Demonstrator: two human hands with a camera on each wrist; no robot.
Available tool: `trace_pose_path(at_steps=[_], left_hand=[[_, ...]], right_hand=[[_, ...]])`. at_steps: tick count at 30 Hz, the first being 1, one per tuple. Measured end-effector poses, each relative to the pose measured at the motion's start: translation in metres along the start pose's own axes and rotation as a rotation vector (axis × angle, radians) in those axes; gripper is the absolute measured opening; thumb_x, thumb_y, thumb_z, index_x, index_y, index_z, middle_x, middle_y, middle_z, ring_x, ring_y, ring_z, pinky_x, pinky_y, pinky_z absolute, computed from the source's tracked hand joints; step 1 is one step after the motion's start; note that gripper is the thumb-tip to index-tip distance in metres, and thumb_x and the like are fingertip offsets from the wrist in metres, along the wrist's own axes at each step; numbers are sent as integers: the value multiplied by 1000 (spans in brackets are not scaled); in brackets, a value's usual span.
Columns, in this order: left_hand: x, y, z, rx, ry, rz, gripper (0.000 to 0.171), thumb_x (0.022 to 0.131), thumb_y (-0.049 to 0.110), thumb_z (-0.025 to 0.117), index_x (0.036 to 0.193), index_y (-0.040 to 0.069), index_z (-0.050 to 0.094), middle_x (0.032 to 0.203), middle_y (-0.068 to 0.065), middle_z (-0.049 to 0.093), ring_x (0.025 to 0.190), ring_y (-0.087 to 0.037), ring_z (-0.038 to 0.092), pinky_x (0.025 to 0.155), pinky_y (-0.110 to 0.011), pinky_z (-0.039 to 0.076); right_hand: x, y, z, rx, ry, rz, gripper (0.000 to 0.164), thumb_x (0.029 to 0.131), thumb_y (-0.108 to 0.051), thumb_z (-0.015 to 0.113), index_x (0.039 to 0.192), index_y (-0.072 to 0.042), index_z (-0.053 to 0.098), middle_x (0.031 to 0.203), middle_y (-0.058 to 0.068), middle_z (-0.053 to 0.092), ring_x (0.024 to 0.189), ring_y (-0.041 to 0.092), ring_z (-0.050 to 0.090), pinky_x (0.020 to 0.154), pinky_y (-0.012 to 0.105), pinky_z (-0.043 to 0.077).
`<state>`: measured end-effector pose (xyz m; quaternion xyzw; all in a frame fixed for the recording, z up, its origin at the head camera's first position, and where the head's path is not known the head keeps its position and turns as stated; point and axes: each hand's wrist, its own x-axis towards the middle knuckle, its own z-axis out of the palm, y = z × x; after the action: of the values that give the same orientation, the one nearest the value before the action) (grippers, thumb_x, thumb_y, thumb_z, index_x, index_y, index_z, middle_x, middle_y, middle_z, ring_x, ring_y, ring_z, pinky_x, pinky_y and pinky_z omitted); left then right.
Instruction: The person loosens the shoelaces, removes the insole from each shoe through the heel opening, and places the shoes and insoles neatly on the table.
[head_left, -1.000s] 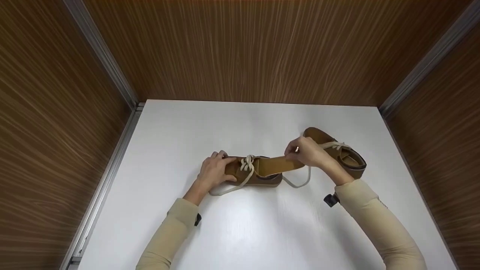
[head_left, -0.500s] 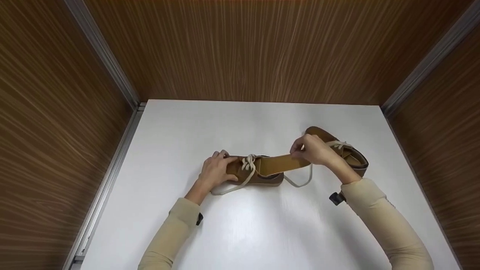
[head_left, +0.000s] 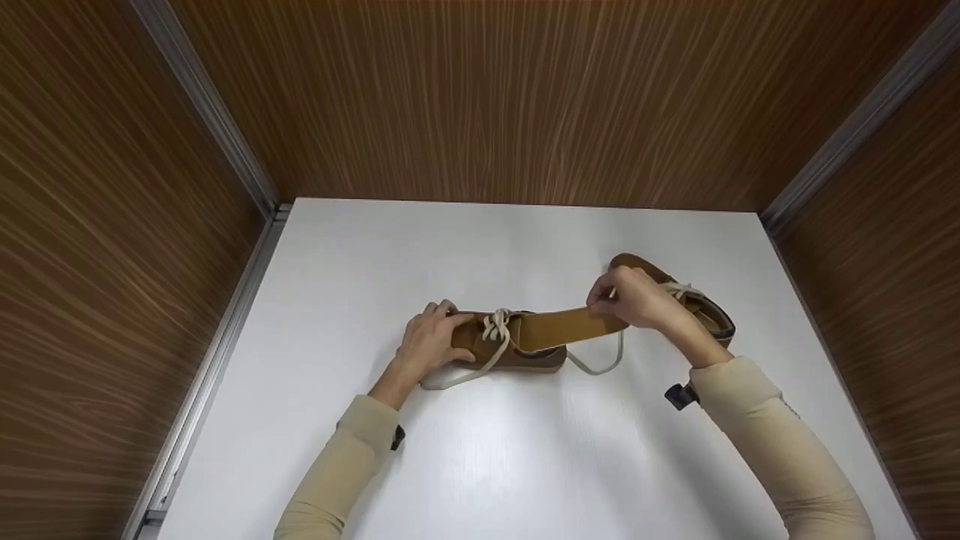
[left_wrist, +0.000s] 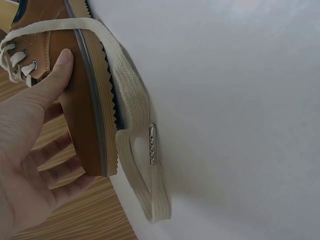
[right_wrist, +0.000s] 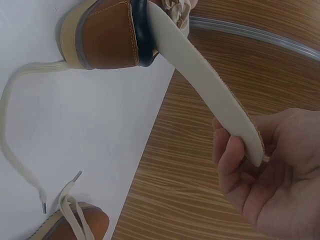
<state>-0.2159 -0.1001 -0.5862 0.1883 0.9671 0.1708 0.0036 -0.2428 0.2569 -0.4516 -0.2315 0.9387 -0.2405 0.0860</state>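
Observation:
A brown leather shoe [head_left: 517,360] with cream laces [head_left: 496,325] lies on the table, its toe toward the left. My left hand [head_left: 431,341] grips it at the toe, thumb on the near side and fingers on the far side. Out of the shoe's opening slants a tan insole [head_left: 566,328], its front part still inside and hidden. My right hand [head_left: 630,296] pinches the heel end of the insole, raised above the shoe. The insole's pale underside [right_wrist: 210,87] shows in the right wrist view.
A second brown shoe [head_left: 712,319] lies at the right, partly behind the right hand and forearm. Loose lace ends [head_left: 604,369] trail on the white table [head_left: 480,465]. Wood-grain panels [head_left: 480,105] stand at the back and both sides.
My right hand has moved a little to the right and up, drawing the insole slightly farther out of the shoe. My left hand keeps its hold on the toe.

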Motion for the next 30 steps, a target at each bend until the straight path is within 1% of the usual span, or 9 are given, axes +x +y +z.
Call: trace_pose_path(at_steps=[5,16,19,23,27,30], left_hand=[[1,0,0,11,-2,-1,79,77,53,89,146,23,65,133,-9,61,117,-31,59,91,-47,58],[1,-1,1,-3,-10,9,79,77,53,89,145,21,66,133,-11,62,117,-32,59,90,-48,58],[1,-1,1,-1,-6,5,79,77,53,89,145,21,66,132,-10,62,117,-31,59,89,-48,58],[2,-1,1,0,7,11,79,76,54,90,144,22,66,131,-9,62,116,-31,59,89,-48,58],[1,-2,2,2,15,26,79,76,53,90,144,21,66,131,-9,63,117,-31,60,89,-47,59],[1,-2,2,-4,13,25,79,76,53,90,144,21,67,132,-9,62,116,-31,60,89,-46,58]], right_hand=[[0,1,-2,-20,12,6,4,87,-8,85,87,-8,81,93,10,80,83,20,67,74,31,51],[-3,7,-5,-33,22,11,5,87,-9,86,88,-8,81,91,10,79,83,22,69,73,33,54],[-4,9,-7,-33,22,9,5,87,-9,86,88,-8,81,92,10,79,83,21,69,74,33,53],[-6,11,-9,-6,8,12,5,88,-10,85,89,-7,81,92,10,79,82,19,66,73,30,50],[-9,13,-11,38,-18,49,4,90,-9,83,90,-6,80,90,10,77,79,16,63,71,28,48],[-11,16,-12,55,-27,72,4,90,-9,82,92,-6,80,91,11,77,79,15,62,70,27,49]])
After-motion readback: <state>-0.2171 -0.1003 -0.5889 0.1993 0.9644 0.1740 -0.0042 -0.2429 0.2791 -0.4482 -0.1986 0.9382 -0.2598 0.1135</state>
